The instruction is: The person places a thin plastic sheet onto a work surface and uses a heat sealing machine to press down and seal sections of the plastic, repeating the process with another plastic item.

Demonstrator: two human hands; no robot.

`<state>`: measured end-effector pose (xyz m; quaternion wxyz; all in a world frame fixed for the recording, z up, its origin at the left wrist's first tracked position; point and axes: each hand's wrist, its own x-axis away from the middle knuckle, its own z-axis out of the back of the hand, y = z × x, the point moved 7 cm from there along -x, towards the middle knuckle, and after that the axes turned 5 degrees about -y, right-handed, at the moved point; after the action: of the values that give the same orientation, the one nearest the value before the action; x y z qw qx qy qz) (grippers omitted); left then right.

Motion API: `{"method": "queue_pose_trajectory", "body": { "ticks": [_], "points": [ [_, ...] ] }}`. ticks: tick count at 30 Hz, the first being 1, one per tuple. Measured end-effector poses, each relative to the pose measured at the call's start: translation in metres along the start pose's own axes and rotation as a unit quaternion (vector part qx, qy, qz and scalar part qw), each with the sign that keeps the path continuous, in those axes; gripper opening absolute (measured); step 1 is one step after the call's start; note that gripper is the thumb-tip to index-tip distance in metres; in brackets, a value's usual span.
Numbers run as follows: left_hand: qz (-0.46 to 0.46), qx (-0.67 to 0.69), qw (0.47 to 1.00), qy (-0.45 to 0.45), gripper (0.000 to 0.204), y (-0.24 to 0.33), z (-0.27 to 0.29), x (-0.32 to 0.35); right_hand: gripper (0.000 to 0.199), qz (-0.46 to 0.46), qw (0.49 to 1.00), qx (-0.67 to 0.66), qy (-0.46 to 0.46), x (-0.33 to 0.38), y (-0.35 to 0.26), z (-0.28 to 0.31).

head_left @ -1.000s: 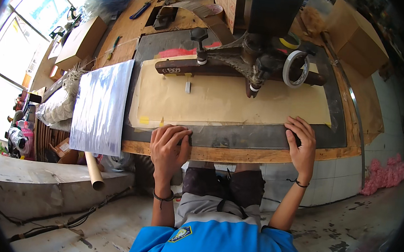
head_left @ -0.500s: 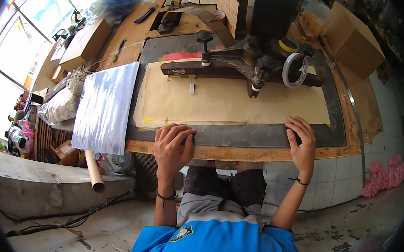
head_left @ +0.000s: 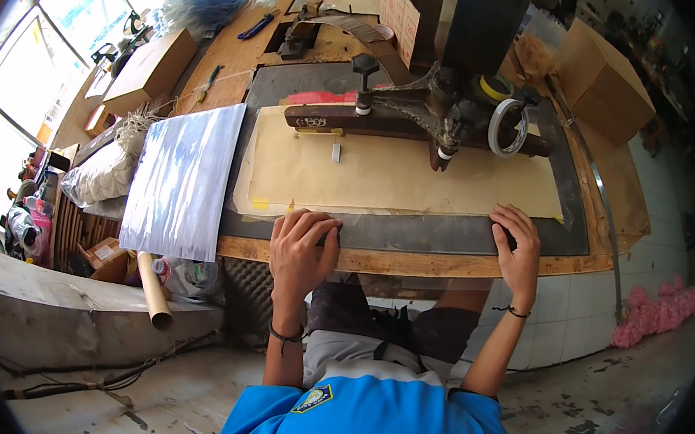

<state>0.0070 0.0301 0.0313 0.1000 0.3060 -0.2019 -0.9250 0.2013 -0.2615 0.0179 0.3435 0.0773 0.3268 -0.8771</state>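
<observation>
My left hand (head_left: 303, 250) rests at the near edge of the dark board (head_left: 420, 238), fingers bent and apart, fingertips down. To the right, my right hand (head_left: 517, 248) lies at the same edge, fingers stretched forward and thumb apart. Neither visibly grips anything. Under and between them a thin clear film seems to reach past the table edge; its outline is hard to make out. Just beyond my fingertips is a flat tan paper sheet (head_left: 417, 178) with yellow tape at its corners. A small grey block (head_left: 336, 152) sits on it. A dark metal press bar (head_left: 315, 117) stands over its far side.
A metal bracket with knobs (head_left: 411, 99) and a grey tape roll (head_left: 507, 128) are above the bar. Shiny plastic sheets (head_left: 181, 178) overhang the table at left, near a cardboard tube (head_left: 155, 295). Cardboard boxes (head_left: 606, 78) stand at far right, pink bundles (head_left: 657, 314) on the floor.
The view has shifted slightly, and my legs below the table have moved. Both hands stay in nearly the same places at the board's near edge.
</observation>
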Motion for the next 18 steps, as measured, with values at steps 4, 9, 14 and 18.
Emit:
{"method": "queue_pose_trajectory", "body": {
  "ticks": [4,9,14,18],
  "points": [
    [0.005,0.005,1.000,-0.001,0.010,0.000,0.001,-0.001,0.023,0.002,1.000,0.004,-0.001,0.001,0.000,0.000],
    [0.005,0.004,1.000,0.001,0.010,-0.001,-0.001,0.000,0.022,0.004,1.000,-0.001,-0.002,0.002,0.001,-0.001],
    [0.004,0.003,1.000,-0.010,0.012,-0.003,-0.001,0.001,0.023,0.008,1.000,-0.002,-0.008,-0.003,-0.004,-0.001],
    [-0.007,0.006,1.000,-0.023,0.017,-0.002,-0.002,-0.001,0.027,0.049,0.997,0.047,-0.025,-0.019,-0.046,-0.017]
  ]
}}
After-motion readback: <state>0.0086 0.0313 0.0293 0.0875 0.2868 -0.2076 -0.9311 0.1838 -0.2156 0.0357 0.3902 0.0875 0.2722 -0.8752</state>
